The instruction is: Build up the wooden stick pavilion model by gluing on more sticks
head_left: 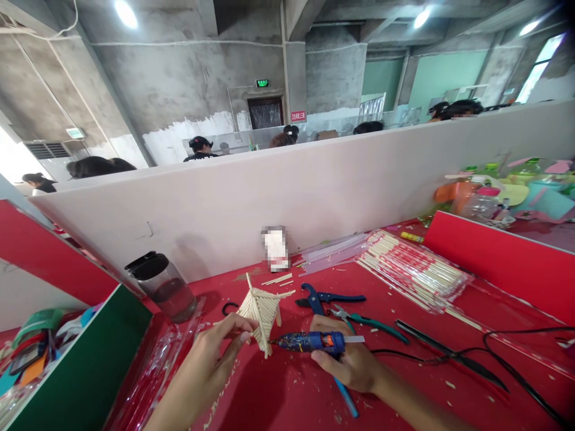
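The left hand (220,353) pinches the bumpy, pointy shape made of thin wooden sticks (262,314) — it sits just ahead of and between the hands. The right hand (353,362) is wrapped around a blue, speckled glue gun (309,342), its tip close to the sticks. The right fingers are partly hidden — and the small thing by the wall (251,200) is blurred.

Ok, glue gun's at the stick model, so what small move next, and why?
I'd probably hold the left hand steady and have the right hand squeeze a small dab from the glue gun: its nozzle is by the lower corner of the stick model, and the left fingers pinch its side. I can't tell whether glue is there.
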A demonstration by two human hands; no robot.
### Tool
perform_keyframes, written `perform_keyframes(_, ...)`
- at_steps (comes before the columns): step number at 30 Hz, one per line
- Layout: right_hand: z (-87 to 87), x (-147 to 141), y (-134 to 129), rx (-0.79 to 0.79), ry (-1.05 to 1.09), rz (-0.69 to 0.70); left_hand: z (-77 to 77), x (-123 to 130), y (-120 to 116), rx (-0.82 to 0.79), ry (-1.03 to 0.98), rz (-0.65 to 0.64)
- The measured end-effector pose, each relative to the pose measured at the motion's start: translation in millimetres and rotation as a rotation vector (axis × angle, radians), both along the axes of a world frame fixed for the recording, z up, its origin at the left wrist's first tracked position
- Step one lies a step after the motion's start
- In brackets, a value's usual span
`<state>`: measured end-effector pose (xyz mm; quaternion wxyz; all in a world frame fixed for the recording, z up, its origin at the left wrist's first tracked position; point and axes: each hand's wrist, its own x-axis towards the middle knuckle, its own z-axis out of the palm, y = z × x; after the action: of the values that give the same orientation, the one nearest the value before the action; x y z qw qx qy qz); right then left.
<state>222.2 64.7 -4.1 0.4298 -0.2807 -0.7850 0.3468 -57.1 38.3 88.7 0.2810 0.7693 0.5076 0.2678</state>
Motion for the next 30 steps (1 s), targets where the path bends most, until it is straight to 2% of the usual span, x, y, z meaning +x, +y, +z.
perform_keyframes(8,10.7,12,4,-0.122,-0.156,0.002,-4.0,-2,1,0.018,-0.009,0.005)
perform_keyframes(11,11.7,20,6,-0.269,-0.138,0.13,-3.9,-2,0,0.017,-0.008,0.013)
perform_keyframes(15,4.8,30,12,-0.557,0.159,0.324,-3.9,-3,-1,0.016,-0.015,0.0)
perform_keyframes(18,2.4,39,17,-0.682,0.318,0.486,-4.2,-3,-1,0.027,-0.017,-0.005)
perform_keyframes(21,5.1,51,22,-0.78,0.361,0.606,-3.3,-3,0,0.042,-0.014,-0.012)
perform_keyframes(23,7.9,60,26,-0.79,0.381,0.599,-2.4,-2,0,0.048,-0.009,-0.011)
perform_keyframes(26,12.5,75,32,-0.768,0.412,0.518,-2.8,-3,1,0.042,0.005,-0.009)
perform_keyframes(30,22.0,89,39,-0.694,0.423,0.308,-4.5,-3,0,0.025,0.003,0.009)
